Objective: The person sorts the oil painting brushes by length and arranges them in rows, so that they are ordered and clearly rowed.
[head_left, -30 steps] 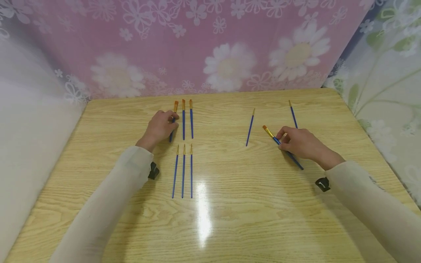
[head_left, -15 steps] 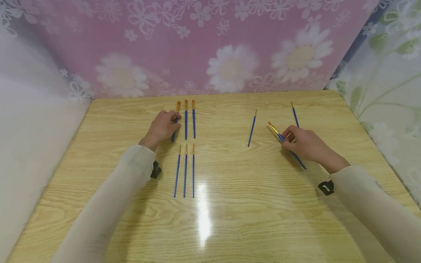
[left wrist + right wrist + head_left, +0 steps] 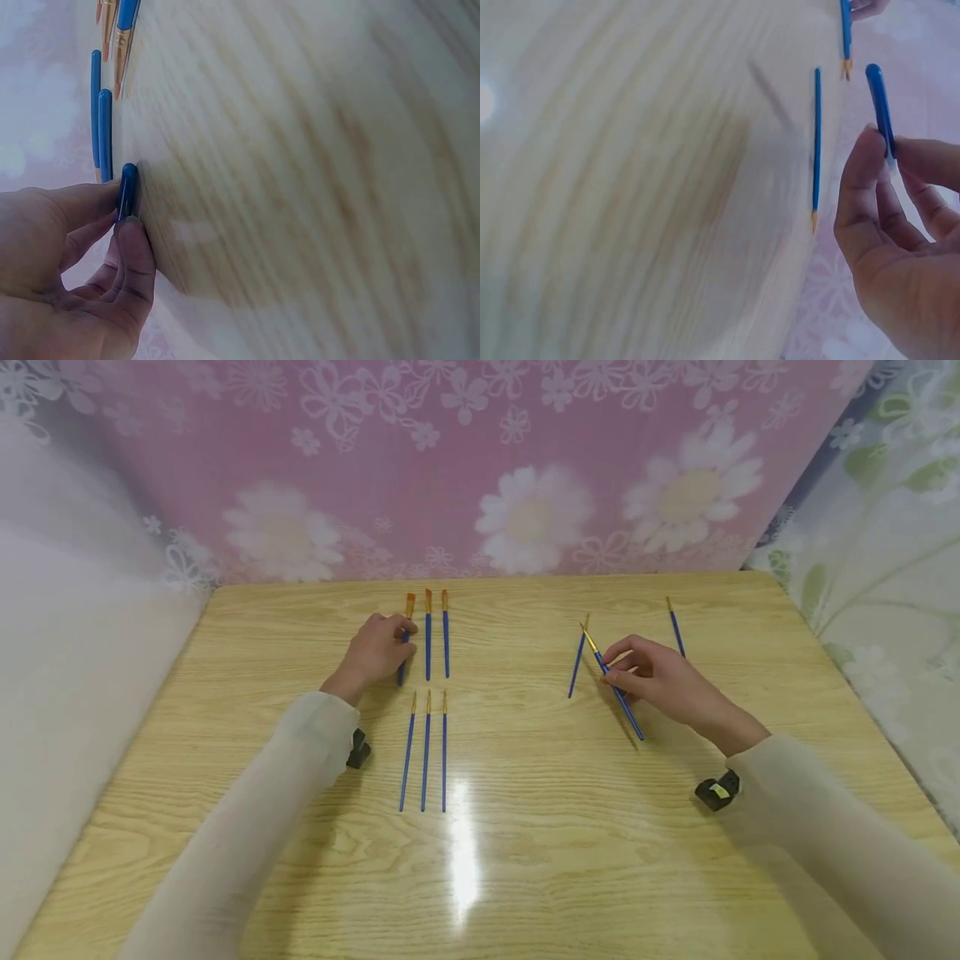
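Observation:
At the back left of the table, my left hand (image 3: 372, 652) pinches the handle of a flat paintbrush (image 3: 410, 603) between thumb and fingers. The handle's blue end (image 3: 129, 180) pokes up from the grip in the left wrist view. Two more flat paintbrushes, a middle one (image 3: 428, 647) and a right one (image 3: 446, 645), lie beside it. My right hand (image 3: 660, 681) holds another blue paintbrush (image 3: 624, 708) by thumb and fingertips, tilted and raised off the wood. Its tip crosses in front of a thin paintbrush (image 3: 577, 667) in the head view.
Three thin paintbrushes, a left (image 3: 408, 760), a middle (image 3: 426, 764) and a right one (image 3: 444, 764), form a row nearer the front. Another thin paintbrush (image 3: 677, 631) lies at far right. The wooden table (image 3: 525, 860) meets a flowered pink cloth (image 3: 420, 485) behind.
My right hand has lifted its paintbrush and moved it left, toward the thin one. The left hand stays on its paintbrush; the head view has shifted slightly.

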A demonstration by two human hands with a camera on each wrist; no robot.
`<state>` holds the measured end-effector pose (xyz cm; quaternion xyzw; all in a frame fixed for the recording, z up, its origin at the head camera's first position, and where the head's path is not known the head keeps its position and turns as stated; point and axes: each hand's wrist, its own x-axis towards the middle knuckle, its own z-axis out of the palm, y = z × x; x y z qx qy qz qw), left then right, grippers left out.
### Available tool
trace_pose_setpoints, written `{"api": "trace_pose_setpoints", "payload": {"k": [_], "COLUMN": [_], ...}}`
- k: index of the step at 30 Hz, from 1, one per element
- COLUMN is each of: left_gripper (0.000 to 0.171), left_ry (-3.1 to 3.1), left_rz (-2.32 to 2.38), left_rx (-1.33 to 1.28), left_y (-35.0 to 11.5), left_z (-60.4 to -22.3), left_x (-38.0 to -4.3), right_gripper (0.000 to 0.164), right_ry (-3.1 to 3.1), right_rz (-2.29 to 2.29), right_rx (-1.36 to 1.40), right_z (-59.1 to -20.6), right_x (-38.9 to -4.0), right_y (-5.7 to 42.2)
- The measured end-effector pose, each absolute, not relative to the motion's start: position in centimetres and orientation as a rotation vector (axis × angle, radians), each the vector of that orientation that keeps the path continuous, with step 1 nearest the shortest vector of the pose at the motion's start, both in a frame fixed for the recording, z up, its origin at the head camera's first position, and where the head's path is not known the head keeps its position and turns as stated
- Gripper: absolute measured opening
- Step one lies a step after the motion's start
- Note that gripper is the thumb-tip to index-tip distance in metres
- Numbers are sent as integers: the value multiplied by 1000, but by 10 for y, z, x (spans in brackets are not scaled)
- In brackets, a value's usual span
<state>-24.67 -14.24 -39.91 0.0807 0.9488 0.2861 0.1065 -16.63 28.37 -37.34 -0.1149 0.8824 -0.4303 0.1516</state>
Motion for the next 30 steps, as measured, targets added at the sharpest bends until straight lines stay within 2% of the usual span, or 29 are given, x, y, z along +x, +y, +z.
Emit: {"api": "trace_pose_setpoints", "payload": {"k": [16,30], "left_gripper": [41,40], "left_ry": [2791,2804], "left_rz": [870,889], "left_rx": [236,247], "left_y": [-145,-143], "left_z": [-402,-401], "left_x": [-247,-247], "right_gripper": [44,42], "right_ry": [2267,2282], "right_rz": [-1420,-1444], "right_rx": [-302,-178], "right_z": [-371,-380], "right_x": [-206,-238], "right_y": [219,155]}}
